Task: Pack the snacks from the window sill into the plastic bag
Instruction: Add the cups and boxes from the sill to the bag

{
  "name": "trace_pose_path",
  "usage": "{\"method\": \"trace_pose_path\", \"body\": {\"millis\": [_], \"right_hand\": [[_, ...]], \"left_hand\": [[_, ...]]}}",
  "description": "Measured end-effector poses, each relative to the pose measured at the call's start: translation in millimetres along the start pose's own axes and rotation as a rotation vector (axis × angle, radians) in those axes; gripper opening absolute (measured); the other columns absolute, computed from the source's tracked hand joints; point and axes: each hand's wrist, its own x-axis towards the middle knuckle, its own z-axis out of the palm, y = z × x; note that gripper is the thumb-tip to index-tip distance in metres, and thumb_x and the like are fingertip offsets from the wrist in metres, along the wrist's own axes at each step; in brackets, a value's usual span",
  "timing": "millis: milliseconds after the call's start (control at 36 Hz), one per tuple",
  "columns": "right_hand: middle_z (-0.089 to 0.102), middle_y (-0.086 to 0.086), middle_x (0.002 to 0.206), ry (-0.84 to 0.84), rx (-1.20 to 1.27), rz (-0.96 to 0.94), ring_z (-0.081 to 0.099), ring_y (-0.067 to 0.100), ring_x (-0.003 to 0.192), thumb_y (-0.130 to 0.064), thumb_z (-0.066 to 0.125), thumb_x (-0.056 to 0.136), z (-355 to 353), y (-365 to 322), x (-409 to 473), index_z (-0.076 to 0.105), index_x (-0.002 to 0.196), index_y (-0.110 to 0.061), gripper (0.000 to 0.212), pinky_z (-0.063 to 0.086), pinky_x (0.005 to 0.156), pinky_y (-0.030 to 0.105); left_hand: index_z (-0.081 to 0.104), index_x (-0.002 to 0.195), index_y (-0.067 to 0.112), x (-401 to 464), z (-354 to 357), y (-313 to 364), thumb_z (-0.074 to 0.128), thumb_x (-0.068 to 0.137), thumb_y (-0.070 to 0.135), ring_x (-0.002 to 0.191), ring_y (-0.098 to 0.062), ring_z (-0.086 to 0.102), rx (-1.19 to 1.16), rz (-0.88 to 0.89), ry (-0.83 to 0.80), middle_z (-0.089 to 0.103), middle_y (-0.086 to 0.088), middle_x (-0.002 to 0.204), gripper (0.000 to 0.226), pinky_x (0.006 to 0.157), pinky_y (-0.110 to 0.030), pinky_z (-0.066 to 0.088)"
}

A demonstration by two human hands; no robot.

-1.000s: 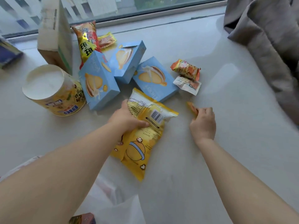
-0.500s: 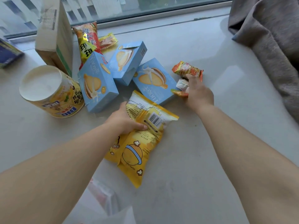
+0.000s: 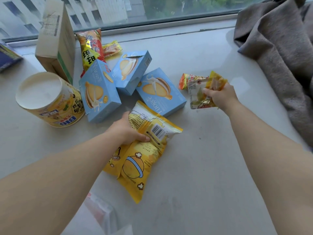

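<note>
Two bare hands gather snacks on a pale window sill [image 3: 194, 167], seen from above.

The left hand [image 3: 126, 131] presses on a yellow popcorn bag [image 3: 140, 160] lying flat in the middle of the sill, its fingers [image 3: 144, 138] closed over the bag's upper part near the barcode. The right hand [image 3: 220, 97] is raised a little to the right, its fingers clamped on a bunch of small snack packets [image 3: 201, 94]. Beyond the bag lie three light blue biscuit boxes [image 3: 159, 92], touching one another. To their left stands a round yellow tub [image 3: 50, 102] with a white lid. A red and yellow chip bag [image 3: 90, 48] leans near a cardboard box [image 3: 55, 39] by the window. A white plastic bag [image 3: 101, 216] shows at the bottom edge, under the left forearm. Grey cloth [image 3: 279, 48] is bunched at the right.
</note>
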Motion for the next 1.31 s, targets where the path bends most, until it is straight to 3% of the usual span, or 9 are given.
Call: {"method": "trace_pose_path", "body": {"millis": [167, 306, 444, 639, 806, 944, 1083, 1139, 1306], "right_hand": [[0.035, 0.008, 0.134, -0.19, -0.573, -0.286, 0.034, 0.025, 0.126, -0.039, 0.064, 0.08, 19.0, -37.1, 23.3, 0.054, 0.121, -0.009, 0.051, 0.037, 0.101, 0.039], [0.02, 0.008, 0.148, -0.327, -0.661, -0.22, 0.033, 0.032, 0.134, -0.046, 0.075, 0.071, 37.0, -44.1, 44.3, 0.017, 0.147, -0.015, 0.1, 0.035, 0.107, 0.047], [0.036, 0.014, 0.139, -0.17, -0.825, -0.168, 0.033, 0.031, 0.131, -0.051, 0.074, 0.071, 49.2, -40.6, 46.6, 0.031, 0.139, -0.009, 0.091, 0.033, 0.103, 0.045], [0.054, 0.013, 0.127, 0.045, -0.545, 0.107, 0.047, 0.031, 0.121, -0.028, 0.067, 0.078, 61.2, -24.9, 1.6, 0.048, 0.123, -0.006, 0.053, 0.042, 0.093, 0.035], [0.063, 0.009, 0.112, 0.112, -0.196, 0.338, 0.058, 0.032, 0.106, -0.043, 0.075, 0.06, 23.4, 1.4, -58.6, 0.054, 0.111, -0.011, 0.063, 0.052, 0.086, 0.041], [0.06, 0.008, 0.11, 0.156, -0.06, 0.217, 0.057, 0.032, 0.104, -0.034, 0.072, 0.07, -6.3, -20.5, -118.8, 0.047, 0.11, -0.009, 0.053, 0.048, 0.08, 0.037], [0.052, -0.003, 0.086, 0.078, 0.114, 0.009, 0.049, 0.009, 0.058, -0.027, 0.072, 0.074, -23.6, -70.7, -195.2, 0.048, 0.105, -0.011, 0.042, 0.048, 0.065, 0.032], [0.05, -0.008, 0.079, 0.047, 0.212, -0.05, 0.052, 0.008, 0.059, -0.028, 0.075, 0.071, -26.7, -91.0, -226.3, 0.049, 0.102, -0.012, 0.043, 0.056, 0.063, 0.038], [0.059, -0.004, 0.092, -0.066, 0.337, -0.249, 0.058, 0.005, 0.073, -0.02, 0.076, 0.072, -22.7, -139.3, -311.0, 0.052, 0.105, -0.017, 0.041, 0.045, 0.048, 0.016]], "left_hand": [[0.009, 0.149, 0.03, 3.3, 0.4, -0.8, 0.087, 0.052, 0.05, 0.124, -0.028, 0.049, 0.027, -0.006, 0.001, 0.05, -0.004, 0.138, 0.127, 0.099, -0.04, 0.043], [0.01, 0.148, 0.033, 6.2, 1.8, -2.9, 0.087, 0.051, 0.053, 0.121, -0.027, 0.051, 0.052, -0.008, 0.011, 0.052, -0.003, 0.135, 0.126, 0.098, -0.039, 0.046], [0.013, 0.147, 0.03, 9.3, 1.0, -2.8, 0.086, 0.052, 0.053, 0.122, -0.027, 0.051, 0.076, -0.017, 0.035, 0.051, -0.003, 0.135, 0.123, 0.097, -0.04, 0.046], [0.028, 0.14, 0.01, -1.3, -0.6, 6.0, 0.084, 0.057, 0.054, 0.124, -0.032, 0.047, 0.119, -0.106, 0.083, 0.047, -0.012, 0.135, 0.11, 0.092, -0.038, 0.046], [0.033, 0.133, 0.007, -30.5, 0.4, 2.6, 0.082, 0.064, 0.049, 0.122, -0.031, 0.048, -0.039, -0.125, 0.204, 0.048, -0.014, 0.132, 0.095, 0.087, -0.036, 0.044], [0.037, 0.127, 0.011, -70.3, -13.2, 4.4, 0.082, 0.066, 0.047, 0.117, -0.029, 0.05, -0.222, -0.058, 0.335, 0.052, -0.009, 0.127, 0.084, 0.08, -0.033, 0.041], [0.038, 0.125, 0.015, -123.9, -48.8, 1.2, 0.085, 0.061, 0.046, 0.117, -0.026, 0.053, -0.442, 0.127, 0.48, 0.056, -0.004, 0.126, 0.085, 0.094, -0.037, 0.045], [0.039, 0.124, 0.016, -152.2, -65.8, -4.4, 0.086, 0.06, 0.046, 0.113, -0.023, 0.055, -0.482, 0.218, 0.556, 0.057, -0.001, 0.123, 0.085, 0.091, -0.036, 0.045], [0.042, 0.121, 0.017, -240.9, -108.0, -44.2, 0.085, 0.062, 0.043, 0.098, -0.016, 0.057, -0.559, 0.332, 0.687, 0.056, 0.008, 0.106, 0.078, 0.079, -0.029, 0.046]]}}
